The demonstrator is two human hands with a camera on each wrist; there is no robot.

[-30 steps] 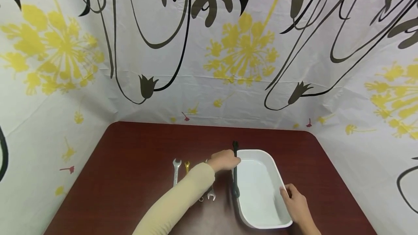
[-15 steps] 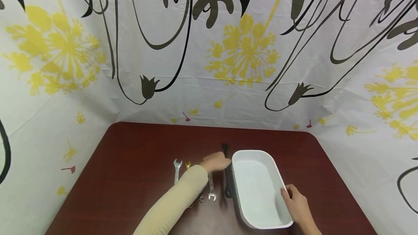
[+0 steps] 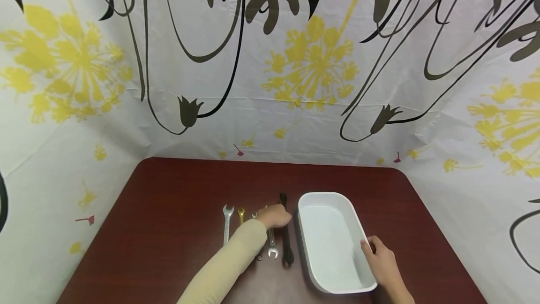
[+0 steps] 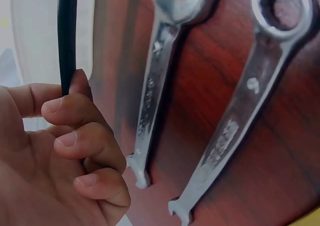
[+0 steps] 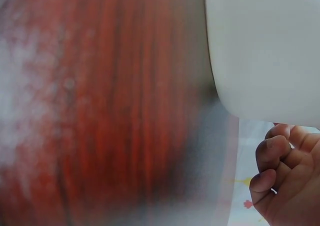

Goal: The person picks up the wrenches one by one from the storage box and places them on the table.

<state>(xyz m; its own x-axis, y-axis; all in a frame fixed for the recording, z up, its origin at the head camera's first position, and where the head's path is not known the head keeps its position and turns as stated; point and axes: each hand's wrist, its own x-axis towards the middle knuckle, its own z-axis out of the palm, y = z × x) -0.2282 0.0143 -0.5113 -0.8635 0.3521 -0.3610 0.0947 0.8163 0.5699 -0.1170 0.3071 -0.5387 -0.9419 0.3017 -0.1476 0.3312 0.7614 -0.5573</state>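
Note:
My left hand (image 3: 274, 216) pinches a long black wrench (image 3: 288, 249) between thumb and index finger, in the strip between the white tray and the silver wrenches. In the left wrist view the black wrench (image 4: 67, 33) stands upright in the pinch, its lower part hidden by the fingers, while the other fingers curl loosely. My right hand (image 3: 381, 261) grips the right rim of a deep white rectangular tray (image 3: 337, 243). In the right wrist view the tray's outer wall (image 5: 270, 51) rises above the curled fingers. The inside of the tray shows no contents.
Left of the black wrench lies a silver combination wrench (image 3: 272, 249), partly under the left hand. Further left are a gold wrench (image 3: 241, 215) and another silver wrench (image 3: 227, 224), partly covered by the sleeve (image 3: 229, 259). A patterned cloth (image 3: 253, 125) hangs behind the dark red table (image 3: 190, 186).
My left hand has carried the black wrench leftward, from the tray's left rim to beside the silver wrench. The tray shifted slightly left early on; my right hand keeps its grip.

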